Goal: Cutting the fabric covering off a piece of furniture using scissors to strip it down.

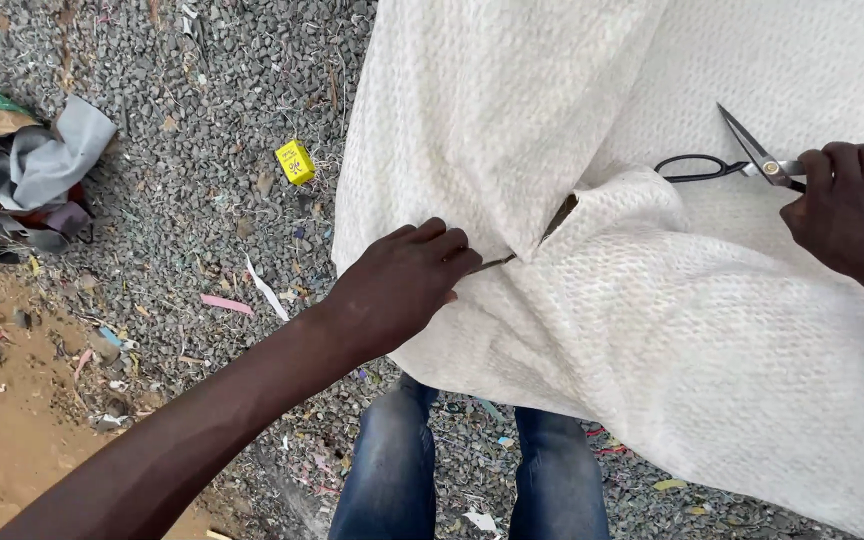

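White knitted fabric (672, 330) hangs in front of me, draped over something I cannot see, and spills down past my knees. My left hand (402, 285) pinches its folded edge beside a small dark gap, fingers closed on the cloth. My right hand (852, 215) is clenched on the black-handled scissors (742, 160), blades parted and pointing up, resting against the fabric just beyond that fold. The cloth looks soft, limp and fairly light, likely to sag and stretch, so I judge a grip close to the fold edge holds it best. Left of my left hand lies open gravel (202, 200), with a small yellow box (295, 162) and a rag pile (22, 180) farther out.
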